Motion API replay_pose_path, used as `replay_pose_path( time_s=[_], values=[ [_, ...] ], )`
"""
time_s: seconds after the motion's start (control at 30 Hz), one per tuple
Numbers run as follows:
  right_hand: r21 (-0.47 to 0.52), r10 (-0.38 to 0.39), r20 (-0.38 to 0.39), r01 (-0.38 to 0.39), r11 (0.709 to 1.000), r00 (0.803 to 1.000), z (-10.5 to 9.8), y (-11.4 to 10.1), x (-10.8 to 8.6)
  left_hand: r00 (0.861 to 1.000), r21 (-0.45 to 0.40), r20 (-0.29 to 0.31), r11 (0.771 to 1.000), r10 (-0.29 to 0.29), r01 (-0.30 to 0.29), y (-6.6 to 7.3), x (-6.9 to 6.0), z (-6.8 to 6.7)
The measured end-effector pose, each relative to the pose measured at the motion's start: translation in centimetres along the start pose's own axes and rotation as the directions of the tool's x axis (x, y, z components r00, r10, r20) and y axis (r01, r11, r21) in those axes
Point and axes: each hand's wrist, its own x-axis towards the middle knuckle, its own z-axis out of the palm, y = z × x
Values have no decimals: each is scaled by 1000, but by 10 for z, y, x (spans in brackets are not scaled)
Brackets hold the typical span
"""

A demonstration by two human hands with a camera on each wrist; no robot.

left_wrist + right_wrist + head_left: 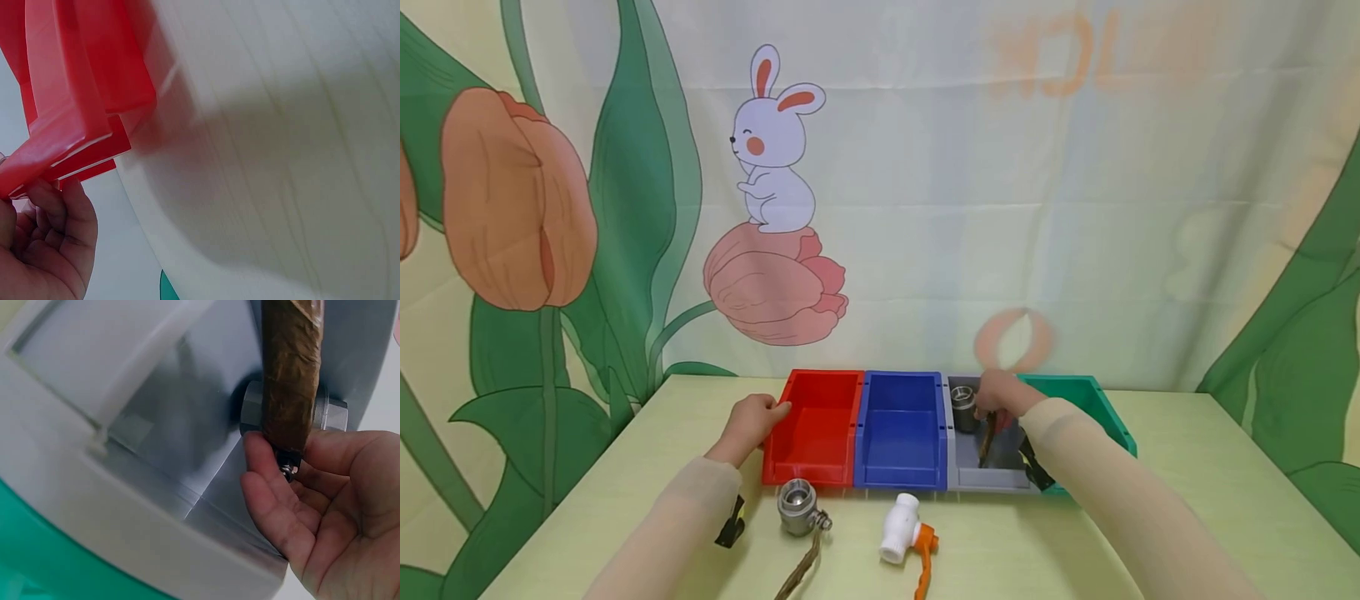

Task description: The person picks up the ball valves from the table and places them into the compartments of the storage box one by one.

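My left hand (748, 425) grips the left wall of the red bin (812, 475); in the left wrist view its fingers curl under the red rim (69, 134). My right hand (1000, 393) reaches into the grey bin (992, 477) and pinches a metal ball valve (963, 410) near its stem. Close up in the right wrist view, thumb and fingertips stand on either side of the base of the brown-wrapped lever handle (290, 369). The valve body (251, 409) lies behind that handle, partly hidden, against the grey plastic.
Between the red and grey bins stands a blue bin (901, 477), and a green bin (1067, 386) is at the right end. In front lie another metal ball valve (797, 507) with a brown handle and a white plastic valve (900, 529) with an orange handle. A printed curtain hangs behind.
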Motion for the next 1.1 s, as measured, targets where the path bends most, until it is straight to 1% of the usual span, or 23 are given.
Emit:
replay_pose_path(
  time_s=[0.3,0.43,0.57,0.63,0.67,0.73,0.8,0.83,0.87,0.97,1.0,1.07,1.1],
  values=[
    [-43,-17,-4,17,999,1000,1,2,1,1000,2,-2,1000,-15,15,1,0,2],
    [-83,-10,24,11,996,1000,-2,0,-3,1000,3,-1,1000,-10,10,2,0,3],
    [-133,5,69,5,991,998,-6,-4,-5,1000,1,-3,1000,-2,2,2,1,2],
    [-152,12,82,1,988,997,-5,-4,-1,1000,3,-2,1000,-1,1,1,1,2],
    [-158,19,88,-5,988,996,-3,-2,4,1000,5,-1,1000,0,0,1,1,2],
    [-162,14,75,-1,987,997,3,0,11,1000,8,0,1000,1,-1,0,1,3],
    [-149,30,77,-18,989,997,17,17,50,1000,7,0,1000,2,-2,0,1,3],
    [-150,36,81,-24,988,996,22,24,68,1000,7,0,1000,2,-2,0,1,3],
    [-164,36,78,-23,986,996,30,34,90,1000,6,-1,1000,4,-4,0,1,3],
    [-188,59,107,-39,982,993,40,48,130,1000,2,-3,1000,-1,1,1,0,2],
    [-193,57,108,-35,981,993,37,45,122,1000,4,-3,1000,4,-4,1,0,2],
    [-184,66,109,-45,982,992,27,33,95,1000,4,-5,1000,5,-5,3,0,1],
    [-164,72,113,-53,985,991,20,23,75,1000,3,-5,1000,4,-4,3,0,1]
  ],
)
